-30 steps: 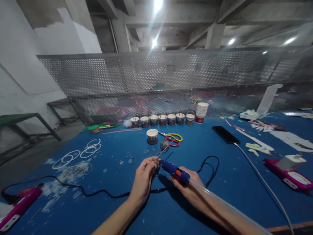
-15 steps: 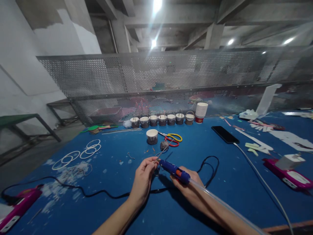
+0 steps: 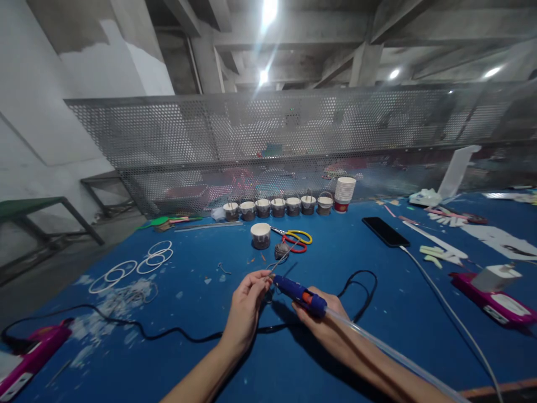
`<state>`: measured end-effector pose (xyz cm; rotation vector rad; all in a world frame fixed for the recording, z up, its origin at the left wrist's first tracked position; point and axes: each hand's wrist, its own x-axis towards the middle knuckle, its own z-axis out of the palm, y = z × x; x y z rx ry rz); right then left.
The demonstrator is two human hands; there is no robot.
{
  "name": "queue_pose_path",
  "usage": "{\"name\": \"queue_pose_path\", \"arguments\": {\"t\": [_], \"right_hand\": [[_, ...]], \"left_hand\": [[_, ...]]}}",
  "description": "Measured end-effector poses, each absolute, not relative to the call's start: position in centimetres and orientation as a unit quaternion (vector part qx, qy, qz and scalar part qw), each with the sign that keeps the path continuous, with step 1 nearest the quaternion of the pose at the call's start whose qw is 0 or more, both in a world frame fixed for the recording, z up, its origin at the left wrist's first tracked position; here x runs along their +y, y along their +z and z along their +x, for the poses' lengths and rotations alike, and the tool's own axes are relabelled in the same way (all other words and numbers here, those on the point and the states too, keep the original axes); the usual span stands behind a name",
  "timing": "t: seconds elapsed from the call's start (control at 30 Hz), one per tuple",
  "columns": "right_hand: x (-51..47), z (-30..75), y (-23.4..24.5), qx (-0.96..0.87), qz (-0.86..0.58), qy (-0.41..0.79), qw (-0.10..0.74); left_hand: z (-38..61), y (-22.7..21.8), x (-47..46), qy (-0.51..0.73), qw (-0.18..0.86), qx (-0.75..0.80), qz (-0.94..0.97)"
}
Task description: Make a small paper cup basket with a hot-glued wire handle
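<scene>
My right hand (image 3: 322, 319) is wrapped round a blue glue gun (image 3: 298, 294), with a long clear glue stick (image 3: 377, 346) sticking out of its back end. The gun's nozzle meets the fingertips of my left hand (image 3: 248, 302), which pinch a strand of grey yarn (image 3: 280, 261). From there the strand runs up to a small grey ball of yarn (image 3: 282, 250). Something small and round hangs below my left fingertips, too unclear to name. Just beyond my hands stands a paper cup (image 3: 260, 237) with a grey lower part. Scissors (image 3: 296, 237) with yellow and red handles lie beside it.
A row of several grey-wrapped cups (image 3: 278, 207) and a stack of paper cups (image 3: 345, 193) stand at the back. White rings (image 3: 155, 257) lie left, a phone (image 3: 385, 231) right. A black cord (image 3: 180, 331) crosses the table. Magenta power strips (image 3: 493, 302) sit at both sides.
Both hands hold nearly the same place, with the glue gun's nozzle still at the left fingertips. The view has shifted very slightly.
</scene>
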<state>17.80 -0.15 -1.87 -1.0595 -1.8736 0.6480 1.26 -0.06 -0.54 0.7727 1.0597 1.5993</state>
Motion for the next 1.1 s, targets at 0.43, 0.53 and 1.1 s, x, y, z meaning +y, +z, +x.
{"name": "queue_pose_path", "arguments": {"t": [0.43, 0.53, 1.1], "right_hand": [[-0.08, 17.62, -1.95, -0.743, -0.435, 0.262, 0.436], [-0.33, 17.51, -1.71, -0.758, -0.419, 0.257, 0.429], [-0.26, 17.58, -1.70, -0.752, -0.422, 0.257, 0.435]], "left_hand": [[1.46, -0.05, -0.25, 0.665, 0.513, 0.439, 0.319], [1.43, -0.13, -0.24, 0.666, 0.514, 0.437, 0.320], [1.40, -0.22, -0.24, 0.658, 0.514, 0.445, 0.322]]}}
